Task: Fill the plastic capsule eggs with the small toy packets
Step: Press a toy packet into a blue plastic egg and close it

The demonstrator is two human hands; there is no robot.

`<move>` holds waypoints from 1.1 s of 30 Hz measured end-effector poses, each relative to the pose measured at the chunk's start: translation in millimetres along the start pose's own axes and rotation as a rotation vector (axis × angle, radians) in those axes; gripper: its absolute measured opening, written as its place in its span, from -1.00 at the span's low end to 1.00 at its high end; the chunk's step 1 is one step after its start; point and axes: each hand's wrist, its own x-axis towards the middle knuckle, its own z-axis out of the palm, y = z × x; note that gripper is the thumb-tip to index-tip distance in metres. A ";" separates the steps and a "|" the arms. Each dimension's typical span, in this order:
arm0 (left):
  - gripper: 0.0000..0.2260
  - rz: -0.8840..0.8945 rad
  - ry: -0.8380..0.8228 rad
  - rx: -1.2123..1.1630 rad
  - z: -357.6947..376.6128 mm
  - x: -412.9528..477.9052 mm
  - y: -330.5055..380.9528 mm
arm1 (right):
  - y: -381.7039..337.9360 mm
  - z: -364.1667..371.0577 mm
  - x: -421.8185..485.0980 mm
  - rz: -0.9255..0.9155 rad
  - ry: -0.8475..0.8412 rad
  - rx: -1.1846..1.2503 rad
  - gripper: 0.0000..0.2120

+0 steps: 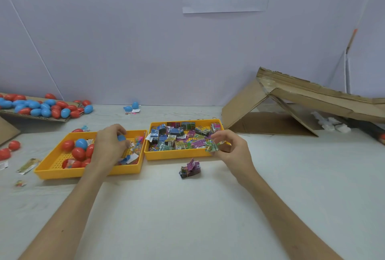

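On the pale worktop (187,207), two yellow trays close side by side. In the left tray (87,173), red and blue capsule eggs (78,152) among loose clear wrappers; in the right tray (177,155), a heap of small toy packets (173,134). Above the left tray, left grip (110,143) curled round a blue egg piece (121,138), half or whole not clear. At the right tray's near right corner, right grip (231,147) pinching one green packet (212,146) between thumb and fingertips. Just in front of the right tray, a bundle of purple packets (190,168) lying on the worktop. Far left, more eggs piled on a cardboard sheet (62,119); far right, a tipped cardboard box (245,109). On the wall, a paper sign (225,3).
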 end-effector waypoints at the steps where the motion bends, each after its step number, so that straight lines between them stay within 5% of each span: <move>1: -0.78 0.032 0.028 -0.028 -2.7 -5.7 4.5 | -0.1 0.4 -0.5 0.003 -0.009 0.010 -0.59; 6: -0.78 0.350 0.289 -0.293 -5.5 -58.3 56.2 | -1.0 0.7 -3.6 -0.002 -0.032 0.086 -0.63; 11: -0.79 0.345 -0.085 -0.632 30.6 -112.7 106.1 | -2.2 1.0 -5.7 0.008 -0.066 0.119 -0.64; 20: -0.82 0.321 -0.409 -0.796 42.8 -130.2 98.5 | -11.8 16.5 -15.5 -0.146 -0.152 -0.025 -0.68; 28: -0.74 0.368 -0.386 -0.799 42.4 -128.5 101.6 | -15.5 15.3 -16.5 -0.220 -0.145 -0.102 -0.58; 33: -0.80 0.411 -0.221 -0.724 42.8 -129.1 99.9 | -23.6 19.1 -20.4 -0.231 -0.178 -0.052 -0.59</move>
